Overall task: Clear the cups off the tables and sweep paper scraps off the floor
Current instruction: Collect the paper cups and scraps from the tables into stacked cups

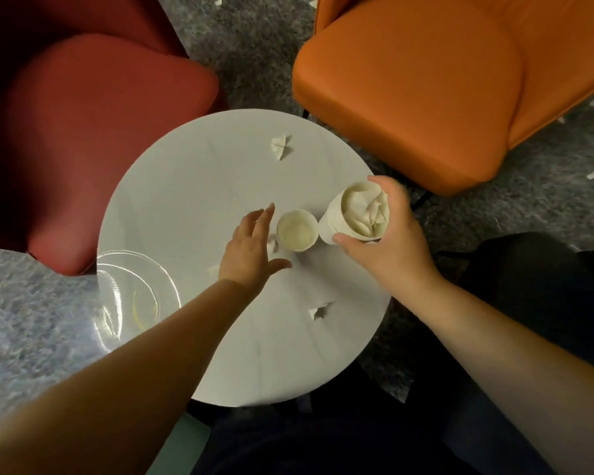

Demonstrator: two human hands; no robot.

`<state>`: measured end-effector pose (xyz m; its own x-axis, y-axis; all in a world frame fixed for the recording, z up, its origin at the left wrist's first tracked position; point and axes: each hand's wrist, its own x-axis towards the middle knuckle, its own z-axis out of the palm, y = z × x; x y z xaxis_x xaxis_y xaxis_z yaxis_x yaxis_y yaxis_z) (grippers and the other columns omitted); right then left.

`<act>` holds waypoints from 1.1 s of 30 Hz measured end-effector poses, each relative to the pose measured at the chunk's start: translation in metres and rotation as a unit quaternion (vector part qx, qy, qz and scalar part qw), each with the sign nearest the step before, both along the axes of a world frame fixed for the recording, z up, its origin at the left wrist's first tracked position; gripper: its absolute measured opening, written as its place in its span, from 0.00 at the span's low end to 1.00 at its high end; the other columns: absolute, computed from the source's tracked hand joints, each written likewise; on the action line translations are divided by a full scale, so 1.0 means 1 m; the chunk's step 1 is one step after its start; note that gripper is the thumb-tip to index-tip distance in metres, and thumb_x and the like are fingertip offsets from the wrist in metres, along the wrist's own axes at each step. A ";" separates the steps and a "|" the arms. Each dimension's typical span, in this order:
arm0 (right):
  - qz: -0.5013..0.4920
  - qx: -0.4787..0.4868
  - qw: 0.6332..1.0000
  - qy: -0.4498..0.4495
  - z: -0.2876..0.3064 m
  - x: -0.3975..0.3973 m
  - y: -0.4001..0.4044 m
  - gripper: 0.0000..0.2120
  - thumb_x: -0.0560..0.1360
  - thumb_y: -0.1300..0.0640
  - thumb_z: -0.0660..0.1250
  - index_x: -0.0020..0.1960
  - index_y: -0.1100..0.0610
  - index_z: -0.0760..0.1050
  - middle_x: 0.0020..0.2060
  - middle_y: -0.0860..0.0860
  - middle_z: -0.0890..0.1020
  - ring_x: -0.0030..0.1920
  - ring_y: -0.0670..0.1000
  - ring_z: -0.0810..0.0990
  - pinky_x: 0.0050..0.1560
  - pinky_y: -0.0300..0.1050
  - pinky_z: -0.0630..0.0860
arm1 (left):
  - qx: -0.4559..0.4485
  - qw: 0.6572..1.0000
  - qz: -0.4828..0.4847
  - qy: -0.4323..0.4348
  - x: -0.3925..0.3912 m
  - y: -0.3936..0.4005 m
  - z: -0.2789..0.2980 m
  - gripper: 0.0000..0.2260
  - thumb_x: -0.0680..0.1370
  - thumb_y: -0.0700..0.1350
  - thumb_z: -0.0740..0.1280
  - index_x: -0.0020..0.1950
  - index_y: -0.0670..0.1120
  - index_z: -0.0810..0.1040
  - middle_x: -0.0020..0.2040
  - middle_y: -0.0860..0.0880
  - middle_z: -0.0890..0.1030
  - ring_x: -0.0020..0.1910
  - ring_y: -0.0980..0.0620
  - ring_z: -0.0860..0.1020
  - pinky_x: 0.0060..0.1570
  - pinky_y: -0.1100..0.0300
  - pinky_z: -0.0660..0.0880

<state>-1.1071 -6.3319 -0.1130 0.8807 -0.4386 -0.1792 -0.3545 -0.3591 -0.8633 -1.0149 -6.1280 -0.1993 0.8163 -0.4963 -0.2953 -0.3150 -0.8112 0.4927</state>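
A round white table (192,186) fills the middle of the view. An empty white paper cup (296,231) stands upright near its centre. My left hand (252,250) hovers just left of that cup, fingers straight and spread, holding nothing. My right hand (388,234) grips a stack of paper cups (352,214) stuffed with crumpled paper, tilted above the table's right side. Paper scraps lie on the table: one at the far side (282,145), one near the front (319,310), and a small one (272,245) beside my left hand.
A clear plastic cup (131,299) sits at the table's left edge. A dark red armchair (93,132) stands at the left, an orange armchair (426,84) at the right. Small paper scraps (592,174) dot the grey carpet.
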 end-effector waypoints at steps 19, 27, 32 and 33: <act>0.115 -0.079 0.987 0.084 -0.082 0.043 0.043 0.40 0.63 0.50 0.80 0.68 0.41 0.61 0.61 0.42 0.70 0.53 0.40 0.68 0.44 0.24 0.64 | 0.057 0.984 0.154 0.063 0.014 0.095 -0.045 0.10 0.77 0.44 0.69 0.56 0.41 0.81 0.55 0.43 0.76 0.52 0.42 0.76 0.49 0.58 0.70; 0.098 -0.062 0.990 0.084 -0.084 0.042 0.046 0.41 0.63 0.51 0.80 0.69 0.40 0.61 0.60 0.39 0.68 0.54 0.38 0.67 0.46 0.23 0.65 | 0.100 0.987 0.111 0.065 0.023 0.096 -0.047 0.08 0.77 0.46 0.69 0.50 0.41 0.81 0.50 0.43 0.76 0.53 0.42 0.74 0.46 0.55 0.70; 0.095 -0.047 0.991 0.085 -0.085 0.043 0.046 0.41 0.63 0.52 0.80 0.68 0.39 0.61 0.60 0.40 0.68 0.56 0.41 0.69 0.47 0.27 0.66 | 0.109 0.986 0.090 0.086 0.028 0.091 -0.043 0.05 0.77 0.44 0.68 0.47 0.42 0.79 0.47 0.44 0.77 0.50 0.42 0.75 0.43 0.55 0.69; 0.094 -0.044 0.991 0.085 -0.085 0.042 0.046 0.41 0.63 0.52 0.80 0.68 0.39 0.60 0.60 0.40 0.68 0.56 0.41 0.69 0.48 0.27 0.67 | 0.108 0.986 0.091 0.092 0.029 0.090 -0.042 0.03 0.77 0.42 0.68 0.46 0.43 0.78 0.45 0.44 0.77 0.47 0.42 0.76 0.42 0.56 0.68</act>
<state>-1.0647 -6.2854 -0.1976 0.9088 -0.2898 -0.3002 -0.4116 -0.5042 -0.7592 -0.9862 -6.0381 -0.2417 0.8093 -0.2554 -0.5290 -0.0752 -0.9382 0.3379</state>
